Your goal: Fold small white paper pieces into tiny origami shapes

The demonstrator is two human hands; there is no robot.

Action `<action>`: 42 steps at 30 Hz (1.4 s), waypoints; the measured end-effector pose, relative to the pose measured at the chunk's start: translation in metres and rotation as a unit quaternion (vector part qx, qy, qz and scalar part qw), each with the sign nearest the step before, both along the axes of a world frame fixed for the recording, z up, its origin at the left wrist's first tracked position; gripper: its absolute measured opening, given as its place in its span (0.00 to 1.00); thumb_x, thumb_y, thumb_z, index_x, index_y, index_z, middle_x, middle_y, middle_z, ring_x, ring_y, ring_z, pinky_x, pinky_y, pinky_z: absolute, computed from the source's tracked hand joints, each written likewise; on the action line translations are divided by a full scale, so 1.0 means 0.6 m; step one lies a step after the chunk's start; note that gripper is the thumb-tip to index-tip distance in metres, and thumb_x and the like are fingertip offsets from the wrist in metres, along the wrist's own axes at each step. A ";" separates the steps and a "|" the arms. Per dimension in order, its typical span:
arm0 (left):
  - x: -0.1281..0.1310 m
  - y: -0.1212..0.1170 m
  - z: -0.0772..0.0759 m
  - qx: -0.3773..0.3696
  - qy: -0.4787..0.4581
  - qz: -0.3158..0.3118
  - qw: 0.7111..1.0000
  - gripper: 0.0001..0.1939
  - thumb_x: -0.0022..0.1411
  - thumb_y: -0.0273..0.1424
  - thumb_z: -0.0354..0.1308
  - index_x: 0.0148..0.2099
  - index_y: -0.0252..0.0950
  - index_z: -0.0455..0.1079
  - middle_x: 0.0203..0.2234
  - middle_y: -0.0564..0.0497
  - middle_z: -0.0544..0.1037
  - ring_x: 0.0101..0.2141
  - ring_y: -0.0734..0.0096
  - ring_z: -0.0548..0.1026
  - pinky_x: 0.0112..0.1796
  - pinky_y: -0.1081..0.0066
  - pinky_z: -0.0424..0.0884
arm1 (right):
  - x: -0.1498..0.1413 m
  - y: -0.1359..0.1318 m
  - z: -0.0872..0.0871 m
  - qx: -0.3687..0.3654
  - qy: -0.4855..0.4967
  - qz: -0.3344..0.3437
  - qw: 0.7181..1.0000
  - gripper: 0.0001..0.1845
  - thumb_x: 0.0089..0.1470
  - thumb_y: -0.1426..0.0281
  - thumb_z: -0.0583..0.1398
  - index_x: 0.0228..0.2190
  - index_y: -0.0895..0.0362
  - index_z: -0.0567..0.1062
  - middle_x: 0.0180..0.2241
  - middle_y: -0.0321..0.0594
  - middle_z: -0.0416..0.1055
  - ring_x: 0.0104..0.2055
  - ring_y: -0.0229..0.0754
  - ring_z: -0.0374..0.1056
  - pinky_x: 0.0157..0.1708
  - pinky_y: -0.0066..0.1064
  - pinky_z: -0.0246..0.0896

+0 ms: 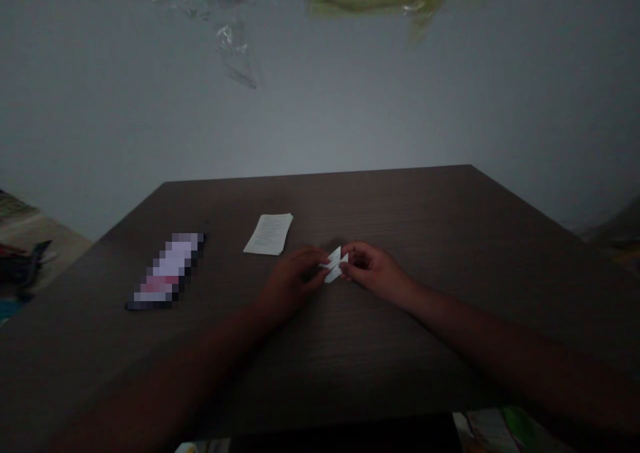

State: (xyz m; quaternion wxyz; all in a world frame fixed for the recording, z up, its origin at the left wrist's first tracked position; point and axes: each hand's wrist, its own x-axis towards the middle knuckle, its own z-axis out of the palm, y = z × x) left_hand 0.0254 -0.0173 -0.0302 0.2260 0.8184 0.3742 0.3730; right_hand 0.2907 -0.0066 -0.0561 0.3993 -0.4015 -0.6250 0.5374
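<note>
Between my two hands is a small folded piece of paper [335,264], white with faint lines of print. My left hand [297,273] pinches its left side with thumb and fingers. On the right side, my right hand [373,270] grips it between thumb and curled fingers. The paper is held low over the dark table, and my fingers hide parts of its edges. A stack of printed paper sheets [269,234] lies flat just beyond my left hand, apart from it.
A phone-like flat thing [167,270], its face pixelated, lies at the left of the dark wooden table [400,206]. A pale wall [350,106] with clear and yellow tape [375,0] stands behind the table. Clutter [25,260] shows on the floor at left.
</note>
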 end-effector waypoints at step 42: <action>-0.002 0.006 0.004 -0.033 -0.008 0.018 0.999 0.06 0.77 0.27 0.68 0.45 0.43 0.85 0.46 0.48 0.90 0.47 0.54 0.90 0.53 0.55 0.90 | 0.009 -0.012 0.023 0.125 -0.126 -0.009 0.984 0.06 0.69 0.70 0.70 0.46 0.48 0.85 0.41 0.38 0.86 0.44 0.49 0.83 0.48 0.41 0.77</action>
